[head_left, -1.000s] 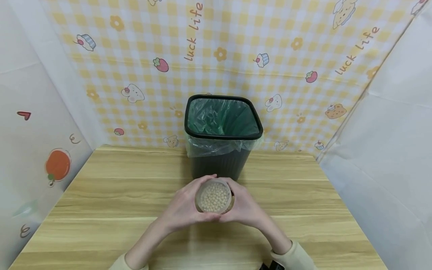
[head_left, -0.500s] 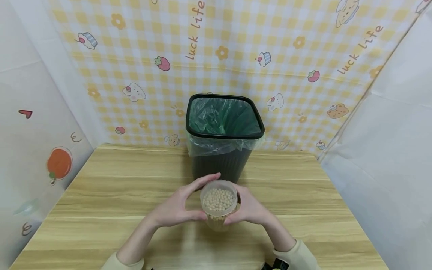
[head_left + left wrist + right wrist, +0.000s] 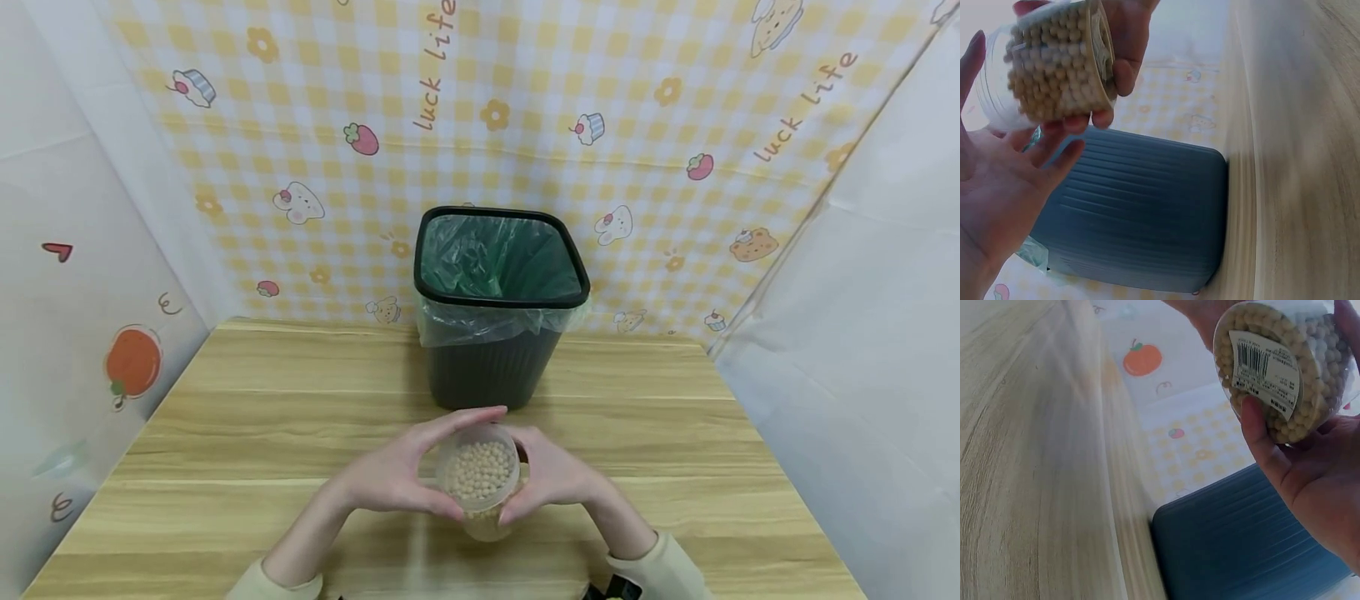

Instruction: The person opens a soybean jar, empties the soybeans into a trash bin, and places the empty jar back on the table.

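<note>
A clear round jar [image 3: 482, 472] full of small beige balls is tilted between both hands over the table. My left hand [image 3: 390, 471] spans its top end, the thumb at the near rim and the fingers reaching along the far side. A gap shows between that palm and the jar. My right hand [image 3: 558, 471] grips the lower part from the right. In the right wrist view, the right thumb [image 3: 1260, 434] presses the jar's base beside a white barcode label [image 3: 1266, 372]. The left wrist view shows the left fingers [image 3: 1060, 162] extended beneath the jar.
A dark ribbed trash bin [image 3: 487, 367] with a green-tinted bag liner [image 3: 465, 329] stands just behind the hands. Wood-grain table [image 3: 247, 433] lies on either side. A yellow checked cloth [image 3: 337, 83] hangs at the back, with white sheets [image 3: 862, 333] at the sides.
The jar and both hands have come nearer to me, away from the bin. The left hand has loosened from the jar's side and shifted around its rim; the jar's lower side now shows.
</note>
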`<state>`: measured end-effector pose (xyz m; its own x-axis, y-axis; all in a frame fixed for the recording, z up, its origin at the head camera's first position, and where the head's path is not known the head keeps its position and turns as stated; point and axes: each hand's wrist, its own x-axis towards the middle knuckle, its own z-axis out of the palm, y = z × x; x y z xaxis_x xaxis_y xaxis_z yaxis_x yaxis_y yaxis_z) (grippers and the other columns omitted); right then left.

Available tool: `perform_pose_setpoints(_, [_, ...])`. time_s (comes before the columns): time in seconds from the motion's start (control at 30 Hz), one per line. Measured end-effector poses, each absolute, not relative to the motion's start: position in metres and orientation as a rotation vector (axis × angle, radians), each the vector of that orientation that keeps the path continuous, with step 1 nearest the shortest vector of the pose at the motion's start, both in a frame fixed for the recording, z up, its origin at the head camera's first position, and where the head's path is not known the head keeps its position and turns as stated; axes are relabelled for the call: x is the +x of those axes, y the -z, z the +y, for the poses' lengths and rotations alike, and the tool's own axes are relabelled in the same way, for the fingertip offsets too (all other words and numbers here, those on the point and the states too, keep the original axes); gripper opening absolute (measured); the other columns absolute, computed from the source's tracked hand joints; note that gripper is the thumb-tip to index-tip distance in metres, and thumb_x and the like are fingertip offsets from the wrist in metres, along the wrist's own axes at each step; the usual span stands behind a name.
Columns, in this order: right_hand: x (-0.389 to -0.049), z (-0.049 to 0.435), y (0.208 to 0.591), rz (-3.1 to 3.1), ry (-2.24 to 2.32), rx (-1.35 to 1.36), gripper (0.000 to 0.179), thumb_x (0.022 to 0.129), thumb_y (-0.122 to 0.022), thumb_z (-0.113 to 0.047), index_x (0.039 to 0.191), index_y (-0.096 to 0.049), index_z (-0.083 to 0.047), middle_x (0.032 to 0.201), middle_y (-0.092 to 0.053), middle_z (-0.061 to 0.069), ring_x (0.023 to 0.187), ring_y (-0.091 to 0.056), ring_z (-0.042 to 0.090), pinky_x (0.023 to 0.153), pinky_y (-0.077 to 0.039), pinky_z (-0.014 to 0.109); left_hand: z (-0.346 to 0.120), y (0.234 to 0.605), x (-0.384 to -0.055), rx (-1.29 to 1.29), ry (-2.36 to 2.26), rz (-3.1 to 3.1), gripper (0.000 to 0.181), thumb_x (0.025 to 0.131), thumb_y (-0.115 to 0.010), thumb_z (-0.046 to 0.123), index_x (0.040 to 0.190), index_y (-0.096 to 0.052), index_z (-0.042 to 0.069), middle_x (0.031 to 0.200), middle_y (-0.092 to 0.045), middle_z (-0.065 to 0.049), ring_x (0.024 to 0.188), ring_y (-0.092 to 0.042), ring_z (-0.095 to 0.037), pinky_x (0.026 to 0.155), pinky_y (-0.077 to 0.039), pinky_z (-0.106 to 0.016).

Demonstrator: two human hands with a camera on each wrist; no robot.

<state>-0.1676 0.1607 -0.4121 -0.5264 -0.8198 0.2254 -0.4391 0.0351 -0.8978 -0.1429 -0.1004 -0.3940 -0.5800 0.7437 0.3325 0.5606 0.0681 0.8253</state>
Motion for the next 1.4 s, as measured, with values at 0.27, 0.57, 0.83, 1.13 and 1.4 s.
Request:
perform_pose_setpoints(0.27, [-0.159,0.153,0.411,2.314,1.447,-1.194,0.09,0.068,-0.095,-0.023,0.147,-0.051,-0.02,0.136,-0.066,0.002,0.119,-0.062,0.011,0.101,-0.052,0.031,-0.094,0.393,-0.141,1.255,-1.45,2.438,0.097,0.08,-0.086,0.04,0.16,-0.032,0.029,0.161,-0.041,0.01,0.146,-0.044,-0.012,0.118,-0.04,-0.042])
perform_pose_setpoints(0.57, [-0.156,0.144,0.41,2.673,1.41,-1.129,0.092,0.067,-0.096,-0.031,0.147,-0.051,-0.019,0.137,-0.064,0.0,0.118,-0.063,0.014,0.094,-0.056,0.029,-0.086,0.395,-0.137,1.064,-1.461,2.66,0.098,0.079,-0.086,0.043,0.16,-0.031,0.034,0.16,-0.042,0.009,0.146,-0.044,-0.016,0.114,-0.044,-0.051])
perform_pose_setpoints(0.83, [-0.152,0.141,0.411,2.996,1.256,-1.209,0.096,0.064,-0.096,-0.043,0.144,-0.052,-0.014,0.135,-0.064,0.003,0.121,-0.062,0.019,0.096,-0.056,0.039,-0.077,0.394,-0.134,0.886,-1.473,2.775,0.099,0.073,-0.09,0.048,0.153,-0.038,0.024,0.153,-0.047,0.006,0.139,-0.051,-0.016,0.109,-0.049,-0.051])
perform_pose_setpoints(1.13, [-0.152,0.142,0.409,2.839,1.409,-1.072,0.094,0.062,-0.098,-0.036,0.143,-0.055,-0.017,0.135,-0.067,0.0,0.119,-0.065,0.017,0.096,-0.057,0.035,-0.084,0.389,-0.135,0.859,-1.492,2.626,0.109,0.076,-0.089,0.045,0.162,-0.023,0.031,0.166,-0.032,0.006,0.153,-0.036,-0.021,0.117,-0.038,-0.057])
perform_pose_setpoints(1.4, [-0.16,0.152,0.407,2.258,1.551,-1.05,0.088,0.069,-0.095,-0.026,0.147,-0.055,-0.02,0.137,-0.067,0.003,0.121,-0.063,0.011,0.102,-0.051,0.028,-0.111,0.382,-0.141,1.171,-1.475,2.369,0.094,0.082,-0.086,0.029,0.16,-0.034,0.031,0.166,-0.035,0.009,0.154,-0.034,-0.013,0.121,-0.036,-0.044])
